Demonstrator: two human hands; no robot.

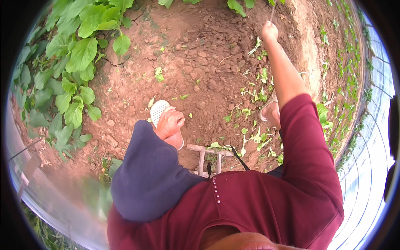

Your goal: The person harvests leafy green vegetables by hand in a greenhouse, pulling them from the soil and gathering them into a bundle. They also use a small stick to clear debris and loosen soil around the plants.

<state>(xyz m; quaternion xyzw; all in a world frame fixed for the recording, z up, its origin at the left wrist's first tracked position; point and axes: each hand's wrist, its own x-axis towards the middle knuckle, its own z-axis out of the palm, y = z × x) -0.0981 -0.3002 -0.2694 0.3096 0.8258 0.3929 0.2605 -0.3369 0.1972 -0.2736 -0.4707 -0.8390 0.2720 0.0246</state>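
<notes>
My right hand (269,31) is stretched far forward, its fingers closed around a thin rod (272,13). The rod's far end runs past the top edge, by some green leaves (236,7), so I cannot tell what it ends in. My left hand (170,122) hangs in front of my bent left knee, above a white perforated shoe (159,109). Its fingers are curled in and nothing shows between them. Loose, crumbly soil (200,62) lies between the hands.
Leafy green plants (78,56) crowd the left. Torn leaves (257,137) litter the soil near my right foot (271,109). A small wooden stool (210,153) is beneath me. Seedling rows (347,72) and plastic sheeting (368,162) line the right; more sheeting (59,206) stands at left.
</notes>
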